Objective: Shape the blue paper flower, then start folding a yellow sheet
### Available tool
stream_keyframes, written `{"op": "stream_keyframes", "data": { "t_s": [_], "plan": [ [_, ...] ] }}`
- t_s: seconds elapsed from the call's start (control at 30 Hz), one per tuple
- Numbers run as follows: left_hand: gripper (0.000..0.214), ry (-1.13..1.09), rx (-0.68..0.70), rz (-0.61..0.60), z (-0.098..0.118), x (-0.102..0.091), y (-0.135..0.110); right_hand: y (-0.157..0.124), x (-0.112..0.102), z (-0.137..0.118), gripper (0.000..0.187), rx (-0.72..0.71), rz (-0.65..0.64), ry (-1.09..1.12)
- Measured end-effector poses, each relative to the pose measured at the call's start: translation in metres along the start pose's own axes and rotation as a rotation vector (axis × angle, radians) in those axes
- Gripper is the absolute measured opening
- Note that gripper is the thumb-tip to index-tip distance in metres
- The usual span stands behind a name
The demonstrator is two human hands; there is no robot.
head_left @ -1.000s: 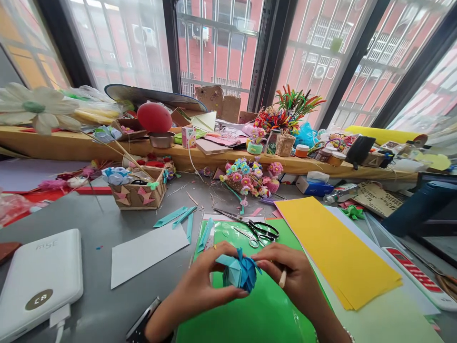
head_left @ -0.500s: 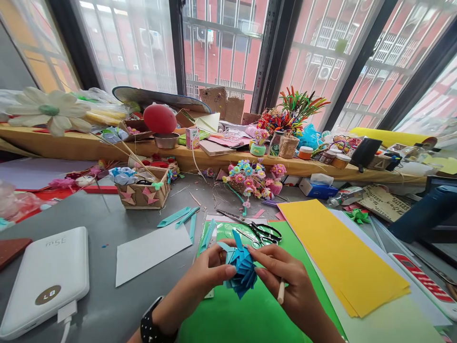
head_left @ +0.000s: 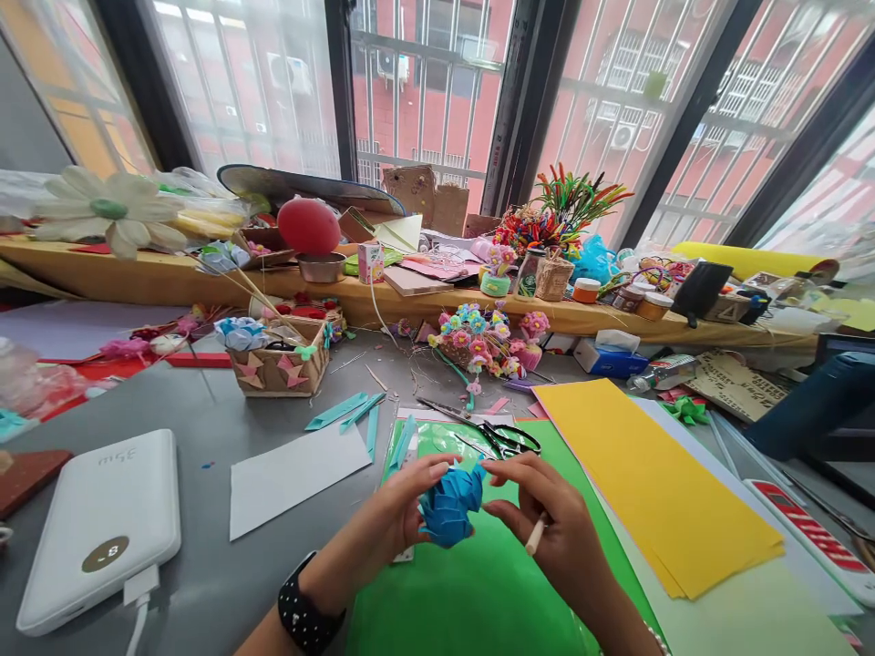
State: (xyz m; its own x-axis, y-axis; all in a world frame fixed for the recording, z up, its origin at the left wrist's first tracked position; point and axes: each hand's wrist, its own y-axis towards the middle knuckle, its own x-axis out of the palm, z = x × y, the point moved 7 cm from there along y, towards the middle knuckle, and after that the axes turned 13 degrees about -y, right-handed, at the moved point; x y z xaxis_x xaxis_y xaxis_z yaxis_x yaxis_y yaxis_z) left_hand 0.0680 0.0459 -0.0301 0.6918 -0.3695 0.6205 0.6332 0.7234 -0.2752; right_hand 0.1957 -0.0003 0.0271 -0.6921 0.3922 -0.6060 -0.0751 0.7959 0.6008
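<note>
A blue folded-paper flower (head_left: 451,506), made of many overlapping pointed petals, is gripped in my left hand (head_left: 400,506), thumb above and fingers round its side. It is held over a green sheet (head_left: 451,601). My right hand (head_left: 550,519) has a short pale wooden stick (head_left: 537,534) tucked in its curled fingers. Its index fingertip touches a petal at the flower's upper right, while the thumb is just off the flower. Black-handled scissors (head_left: 502,437) lie right behind the flower. Folded turquoise paper strips (head_left: 352,412) rest farther left.
A white paper sheet (head_left: 301,478) and a white power bank (head_left: 102,528) with a cable lie left. Yellow paper (head_left: 656,483) lies right, beside a red-and-white calculator (head_left: 813,538). Behind stand a cardboard box (head_left: 277,369) and pipe-cleaner flowers (head_left: 478,337); a cluttered ledge (head_left: 424,296) runs below the windows.
The blue flower has been turned in my left hand, so its petals face another way. My left thumb has moved up on top of it. My right thumb has come off it.
</note>
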Motion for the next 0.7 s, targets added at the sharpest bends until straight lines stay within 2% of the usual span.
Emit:
{"op": "stream_keyframes", "data": {
  "t_s": [0.1, 0.23, 0.37, 0.5, 0.7],
  "plan": [
    [0.038, 0.026, -0.074, -0.004, -0.004, 0.003, -0.002, 0.000, 0.001, -0.003, 0.023, -0.005, -0.028, 0.027],
    [0.039, -0.025, -0.066, -0.023, -0.004, 0.005, 0.001, 0.001, 0.001, -0.005, 0.021, -0.001, -0.029, 0.038],
    [0.043, -0.019, -0.096, 0.008, -0.009, 0.000, 0.005, 0.000, 0.001, -0.005, 0.018, 0.005, -0.014, 0.038],
    [0.044, 0.004, -0.100, 0.054, -0.014, -0.007, 0.007, -0.001, 0.004, -0.004, 0.023, 0.039, -0.052, 0.061],
    [0.046, 0.063, -0.181, 0.039, -0.024, -0.007, 0.009, -0.001, 0.001, -0.001, 0.028, 0.080, -0.021, 0.061]
  ]
}}
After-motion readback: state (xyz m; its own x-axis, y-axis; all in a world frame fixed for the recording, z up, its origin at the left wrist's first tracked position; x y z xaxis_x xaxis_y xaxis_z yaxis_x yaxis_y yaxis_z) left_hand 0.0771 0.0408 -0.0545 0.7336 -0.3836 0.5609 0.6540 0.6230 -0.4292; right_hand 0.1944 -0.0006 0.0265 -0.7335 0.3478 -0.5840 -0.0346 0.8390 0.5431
